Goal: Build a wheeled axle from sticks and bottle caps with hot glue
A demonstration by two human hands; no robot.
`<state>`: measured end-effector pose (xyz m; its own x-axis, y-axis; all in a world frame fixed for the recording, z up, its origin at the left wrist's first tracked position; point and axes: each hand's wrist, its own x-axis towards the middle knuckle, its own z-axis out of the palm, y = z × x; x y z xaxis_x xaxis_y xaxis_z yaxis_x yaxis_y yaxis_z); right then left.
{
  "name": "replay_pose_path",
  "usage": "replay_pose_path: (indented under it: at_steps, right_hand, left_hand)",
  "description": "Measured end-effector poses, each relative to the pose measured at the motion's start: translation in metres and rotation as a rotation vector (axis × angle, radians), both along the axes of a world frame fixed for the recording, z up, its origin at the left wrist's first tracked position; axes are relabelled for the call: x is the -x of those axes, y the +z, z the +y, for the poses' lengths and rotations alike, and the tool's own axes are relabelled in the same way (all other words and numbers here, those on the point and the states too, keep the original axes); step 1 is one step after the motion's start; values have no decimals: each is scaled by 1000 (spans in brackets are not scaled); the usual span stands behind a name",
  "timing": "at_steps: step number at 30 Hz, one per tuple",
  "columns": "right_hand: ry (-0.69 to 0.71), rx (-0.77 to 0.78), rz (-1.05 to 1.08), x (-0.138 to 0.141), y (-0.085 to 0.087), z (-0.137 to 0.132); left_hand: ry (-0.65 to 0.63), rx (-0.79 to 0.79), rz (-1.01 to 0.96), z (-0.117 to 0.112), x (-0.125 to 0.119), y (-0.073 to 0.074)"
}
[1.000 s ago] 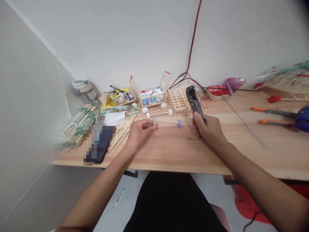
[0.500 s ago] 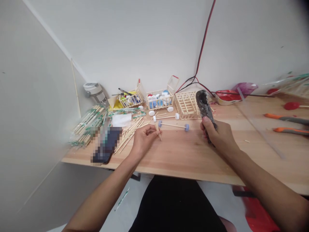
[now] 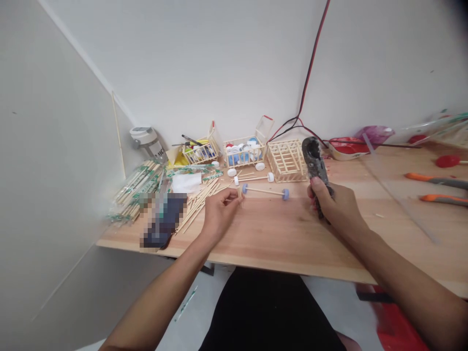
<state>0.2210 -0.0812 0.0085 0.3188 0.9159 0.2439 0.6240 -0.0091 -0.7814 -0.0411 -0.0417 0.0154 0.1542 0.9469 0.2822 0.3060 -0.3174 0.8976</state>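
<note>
My left hand [image 3: 219,210] is pinched around a short wooden stick [image 3: 240,195], close to the blue bottle-cap end of a wooden axle with two blue wheels [image 3: 265,191] lying on the tabletop. My right hand [image 3: 334,202] grips dark metal crimping pliers [image 3: 314,163], jaws pointing up, a little right of that axle. A second stick axle with white cap wheels [image 3: 252,178] lies just behind the first. The lower part of the pliers is hidden in my fingers.
A wooden workbench [image 3: 292,243] carries a stick lattice frame [image 3: 287,161], a stick cart full of bottle caps [image 3: 241,153], loose sticks [image 3: 199,204], wrapped stick bundles [image 3: 135,190], a pixelated phone [image 3: 164,219], and orange-handled tools [image 3: 438,187]. Red-black cables [image 3: 310,83] run down the wall.
The view has shifted slightly right. My left hand has moved toward the blue-wheeled axle, and the stick in it stands more upright. My right hand still holds the pliers.
</note>
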Motion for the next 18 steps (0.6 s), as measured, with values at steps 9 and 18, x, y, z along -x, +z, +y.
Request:
replay_pose_path:
  at_steps: [9, 18]
  right_hand:
    - [-9, 1, 10, 0, 1, 0]
    - [7, -4, 4, -1, 0, 0]
  left_hand:
    - [-215, 277, -301, -6, -5, 10]
    - [-347, 597, -519, -20, -20, 34]
